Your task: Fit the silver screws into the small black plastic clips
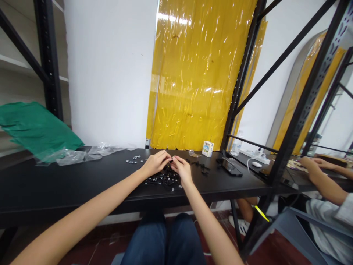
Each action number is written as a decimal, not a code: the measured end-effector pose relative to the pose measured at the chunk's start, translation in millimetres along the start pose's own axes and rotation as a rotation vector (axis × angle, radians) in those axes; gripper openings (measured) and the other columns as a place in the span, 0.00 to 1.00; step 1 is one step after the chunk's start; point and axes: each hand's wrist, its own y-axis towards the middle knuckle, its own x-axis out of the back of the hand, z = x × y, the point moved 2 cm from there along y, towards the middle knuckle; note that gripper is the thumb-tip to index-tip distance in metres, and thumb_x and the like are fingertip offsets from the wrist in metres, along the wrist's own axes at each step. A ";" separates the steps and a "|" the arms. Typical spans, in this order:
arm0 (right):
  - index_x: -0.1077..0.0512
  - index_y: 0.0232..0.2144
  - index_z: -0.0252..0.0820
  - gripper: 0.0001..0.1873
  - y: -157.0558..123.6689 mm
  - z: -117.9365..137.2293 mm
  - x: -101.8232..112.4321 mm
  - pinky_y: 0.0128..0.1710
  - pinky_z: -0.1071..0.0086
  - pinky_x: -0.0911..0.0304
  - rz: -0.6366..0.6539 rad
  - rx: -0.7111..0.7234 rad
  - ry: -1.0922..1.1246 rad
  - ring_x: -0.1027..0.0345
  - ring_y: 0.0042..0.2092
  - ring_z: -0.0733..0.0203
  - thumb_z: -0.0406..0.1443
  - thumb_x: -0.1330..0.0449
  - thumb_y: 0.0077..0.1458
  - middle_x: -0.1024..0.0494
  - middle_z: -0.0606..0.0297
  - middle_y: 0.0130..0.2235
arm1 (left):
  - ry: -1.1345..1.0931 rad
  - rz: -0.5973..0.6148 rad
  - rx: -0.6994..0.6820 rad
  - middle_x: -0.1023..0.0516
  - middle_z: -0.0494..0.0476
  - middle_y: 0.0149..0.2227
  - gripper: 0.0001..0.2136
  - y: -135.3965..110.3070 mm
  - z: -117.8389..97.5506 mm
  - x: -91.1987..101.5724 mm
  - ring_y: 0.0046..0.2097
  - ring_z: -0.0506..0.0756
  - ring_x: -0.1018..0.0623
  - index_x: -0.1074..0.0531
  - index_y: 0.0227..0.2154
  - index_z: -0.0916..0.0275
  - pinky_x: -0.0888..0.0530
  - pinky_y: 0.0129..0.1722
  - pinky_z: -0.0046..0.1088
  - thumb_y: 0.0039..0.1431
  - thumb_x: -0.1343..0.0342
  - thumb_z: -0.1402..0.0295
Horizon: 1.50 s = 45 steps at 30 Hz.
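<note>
My left hand (156,163) and my right hand (182,170) meet above a heap of small black parts with silver bits (165,179). Their fingertips pinch a small black part (171,160) between them, mostly hidden by my fingers. The heap lies on a black table (82,184), just below my palms. More tiny black and silver pieces (135,159) are scattered to the left of my left hand. A few larger black pieces (202,166) lie to the right of my right hand.
Clear plastic bags (82,155) and a green sheet (35,129) lie at the table's left. A small carton (207,148) and a black phone (230,167) stand to the right. Black shelving uprights (303,103) frame the right, where a co-worker's hands (310,165) rest at another table.
</note>
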 end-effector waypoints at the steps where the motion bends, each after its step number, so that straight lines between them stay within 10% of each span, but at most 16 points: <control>1: 0.26 0.37 0.34 0.22 -0.2 0.3 -0.2 0.38 0.68 0.30 0.003 -0.002 0.007 0.25 0.32 0.61 0.39 0.31 0.38 0.20 0.60 0.28 | 0.004 -0.001 -0.001 0.29 0.54 0.33 0.09 0.1 0.2 -0.2 0.37 0.51 0.27 0.33 0.37 0.62 0.30 0.35 0.25 0.65 0.56 0.66; 27: 0.30 0.41 0.36 0.25 0.3 -0.3 -2.9 0.42 0.67 0.31 0.068 -0.073 0.197 0.24 0.34 0.61 0.36 0.31 0.38 0.19 0.61 0.31 | 0.043 -0.013 -0.031 0.28 0.55 0.37 0.08 -1.3 -1.2 1.6 0.41 0.52 0.27 0.34 0.42 0.61 0.29 0.40 0.25 0.64 0.56 0.68; 45: 0.28 0.40 0.36 0.25 -1.7 0.6 -1.8 0.35 0.72 0.32 0.032 -0.036 0.075 0.26 0.30 0.66 0.36 0.30 0.36 0.20 0.64 0.27 | 0.476 0.293 -0.168 0.31 0.58 0.37 0.10 1.0 -0.8 -7.8 0.38 0.54 0.28 0.39 0.38 0.65 0.31 0.29 0.25 0.66 0.65 0.68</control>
